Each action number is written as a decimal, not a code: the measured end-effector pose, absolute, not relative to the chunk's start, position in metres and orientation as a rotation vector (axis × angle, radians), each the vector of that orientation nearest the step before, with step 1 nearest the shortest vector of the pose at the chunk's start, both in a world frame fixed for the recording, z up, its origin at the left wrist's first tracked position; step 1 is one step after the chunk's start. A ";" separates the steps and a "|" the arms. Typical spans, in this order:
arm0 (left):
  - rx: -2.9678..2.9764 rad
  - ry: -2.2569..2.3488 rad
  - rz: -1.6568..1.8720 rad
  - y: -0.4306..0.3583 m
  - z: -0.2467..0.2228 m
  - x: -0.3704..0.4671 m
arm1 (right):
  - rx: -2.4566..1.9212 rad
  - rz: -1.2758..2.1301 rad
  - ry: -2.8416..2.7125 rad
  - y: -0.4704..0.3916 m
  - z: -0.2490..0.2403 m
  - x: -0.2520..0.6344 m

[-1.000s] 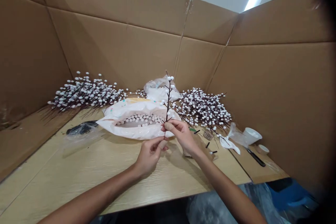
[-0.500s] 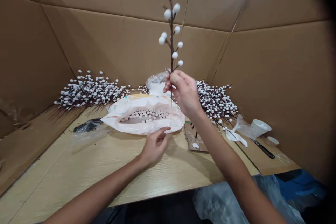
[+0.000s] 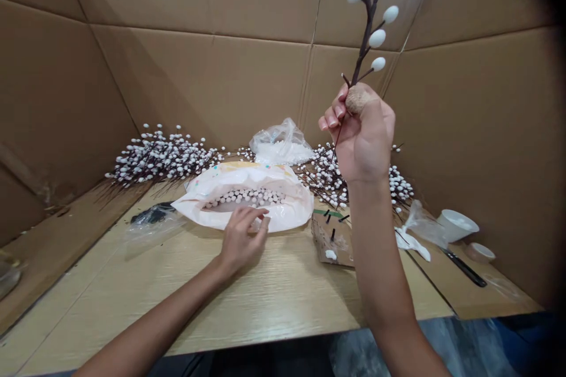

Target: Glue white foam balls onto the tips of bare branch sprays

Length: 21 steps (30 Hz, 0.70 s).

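My right hand (image 3: 365, 129) is raised on the right, its thumb and fingers closed on the lower stem of an artificial berry branch (image 3: 368, 29). The branch has a dark brown stem with white oval berries on short twigs; its top runs out of view. My left hand (image 3: 243, 238) is at the front edge of a white plastic bag (image 3: 283, 221), its fingers loosely curved, with a gap between thumb and fingertips. Inside the bag's wide mouth lie many white round beads (image 3: 247, 195).
Piles of berry branches (image 3: 163, 156) lie at back left and right (image 3: 322, 179). A clear bag (image 3: 283, 144) stands behind. To the right are a cardboard piece (image 3: 322, 241) with dark pegs, a knife (image 3: 464, 268) and a white cup (image 3: 457, 225). Cardboard walls (image 3: 198, 82) surround the table.
My right hand has moved right, up and closer with the berry branch, which now leans right. My left hand has shifted left along the bag's front edge.
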<state>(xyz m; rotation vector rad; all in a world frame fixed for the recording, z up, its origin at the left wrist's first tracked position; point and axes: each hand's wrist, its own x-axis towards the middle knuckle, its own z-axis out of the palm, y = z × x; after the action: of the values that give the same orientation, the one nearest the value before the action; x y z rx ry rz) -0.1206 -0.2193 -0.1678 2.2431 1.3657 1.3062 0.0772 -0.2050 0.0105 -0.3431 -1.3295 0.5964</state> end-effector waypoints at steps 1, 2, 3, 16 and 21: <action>2.264 1.409 1.296 -0.214 -0.164 -0.126 | -0.336 0.590 -1.323 -0.207 0.013 0.079; 2.281 1.454 1.278 -0.208 -0.161 -0.131 | -0.320 0.593 -1.305 -0.210 0.015 0.081; 2.295 1.497 1.245 -0.201 -0.158 -0.136 | -0.296 0.607 -1.280 -0.213 0.017 0.083; 2.432 1.469 0.600 -0.132 -0.149 -0.118 | -0.264 0.639 -1.368 -0.217 0.014 0.084; 2.433 1.505 0.611 -0.132 -0.153 -0.119 | -0.209 0.670 -1.379 -0.216 0.015 0.084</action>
<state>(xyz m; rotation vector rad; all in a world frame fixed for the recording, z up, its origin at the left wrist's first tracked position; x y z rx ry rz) -0.1192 -0.1323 -0.1532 2.4333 1.5046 0.6107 0.0841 -0.2163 0.0149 -0.2092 -1.3785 0.6702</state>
